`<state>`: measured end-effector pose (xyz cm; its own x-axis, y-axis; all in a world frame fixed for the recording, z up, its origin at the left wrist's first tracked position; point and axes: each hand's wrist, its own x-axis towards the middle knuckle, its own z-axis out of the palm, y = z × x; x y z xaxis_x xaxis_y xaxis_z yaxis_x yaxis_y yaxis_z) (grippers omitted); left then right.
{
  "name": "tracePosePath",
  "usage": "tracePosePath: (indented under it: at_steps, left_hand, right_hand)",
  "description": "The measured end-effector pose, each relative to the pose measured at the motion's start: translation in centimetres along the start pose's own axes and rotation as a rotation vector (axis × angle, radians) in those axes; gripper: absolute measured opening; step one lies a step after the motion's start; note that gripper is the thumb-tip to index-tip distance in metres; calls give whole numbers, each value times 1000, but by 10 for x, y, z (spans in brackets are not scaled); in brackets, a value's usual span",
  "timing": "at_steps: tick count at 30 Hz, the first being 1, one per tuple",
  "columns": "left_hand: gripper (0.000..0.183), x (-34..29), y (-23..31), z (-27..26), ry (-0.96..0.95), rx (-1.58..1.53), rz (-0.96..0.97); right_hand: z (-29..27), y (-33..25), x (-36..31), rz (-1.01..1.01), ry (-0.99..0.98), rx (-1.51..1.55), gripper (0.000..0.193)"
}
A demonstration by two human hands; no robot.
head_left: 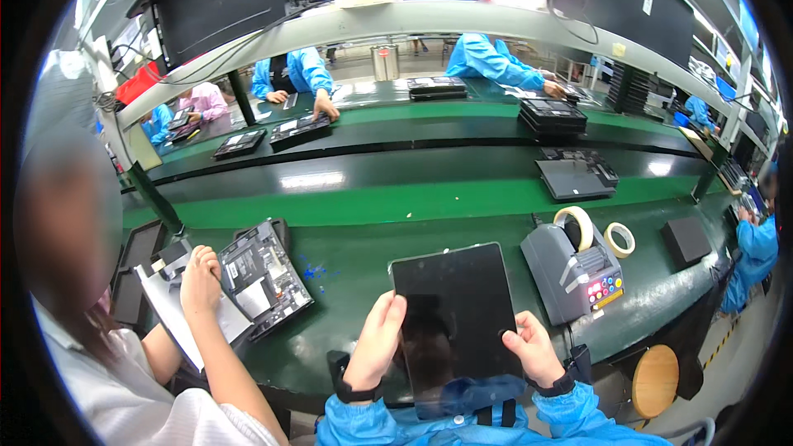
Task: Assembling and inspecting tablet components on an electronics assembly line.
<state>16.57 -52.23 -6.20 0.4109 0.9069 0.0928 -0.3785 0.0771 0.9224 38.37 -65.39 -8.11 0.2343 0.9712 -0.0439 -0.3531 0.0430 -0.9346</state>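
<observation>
A flat black display panel (pixel 454 306) with a glossy, reflecting face is tilted up in front of me, over the near edge of the green bench. My left hand (pixel 376 343) grips its left side, thumb on the face. On the opposite side my right hand (pixel 535 349) holds the edge, its thumb also pressed on the face. The fingers behind the panel are hidden. To the right of the panel stands a grey tape dispenser (pixel 557 268) with coloured buttons and a cream tape roll (pixel 581 227) on top.
At left, a co-worker's hand (pixel 201 281) is over a white sheet beside an opened laptop base (pixel 260 277). Blue bits (pixel 312 270) lie nearby. Right are a loose tape roll (pixel 619 239), black box (pixel 686 241) and round stool (pixel 655 381). Laptop parts (pixel 576 173) lie farther back.
</observation>
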Motion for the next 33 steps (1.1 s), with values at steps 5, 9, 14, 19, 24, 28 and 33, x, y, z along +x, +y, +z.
tracePosePath:
  at_steps: [5,9,14,19,24,28,33]
  left_hand:
    - [25,-3,12,13,150,175,35]
    - [23,-9,-2,9,173,178,77]
    - [26,-17,6,13,143,2,25]
    - [34,-19,13,4,85,23,-63]
    - [30,-37,-6,26,65,88,-67]
    - [35,-42,-27,21,148,62,-6]
    - [38,-47,-25,15,255,83,-18]
  right_hand:
    - [18,12,1,3,-62,20,24]
    - [19,9,5,-93,-36,-177,25]
    - [13,14,4,-31,-57,-116,25]
    - [17,15,-5,-28,-39,-62,27]
    - [16,9,0,-105,63,-220,26]
    - [15,-8,-6,-175,129,-715,25]
    - [-59,-14,-48,-471,843,-301,17]
